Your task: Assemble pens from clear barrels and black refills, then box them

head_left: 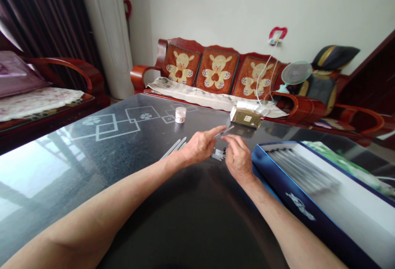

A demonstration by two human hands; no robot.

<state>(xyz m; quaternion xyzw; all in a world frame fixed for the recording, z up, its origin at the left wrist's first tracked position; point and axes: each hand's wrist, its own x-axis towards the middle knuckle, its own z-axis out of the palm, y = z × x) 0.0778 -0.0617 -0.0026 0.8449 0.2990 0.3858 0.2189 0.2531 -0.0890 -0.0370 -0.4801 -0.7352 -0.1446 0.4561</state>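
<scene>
Over the dark table, my left hand (200, 144) is closed on a thin translucent stick (228, 130), its index finger stretched along it. Close by on the right, my right hand (239, 157) has its fingertips pinched together near the stick's lower side; what they hold is too small to make out. Between and below the hands lie several short clear pieces (217, 155), some with black ends. Beside my left wrist, long pale translucent sticks (171, 148) rest on the table, partly hidden by the forearm.
At the right stands an open blue box (277, 176) with several thin grey sticks (304, 170) inside and a green-and-white packet (342, 160) along its far side. A small white jar (180, 115) and a gold tissue box (246, 118) sit farther back on the table (138, 203).
</scene>
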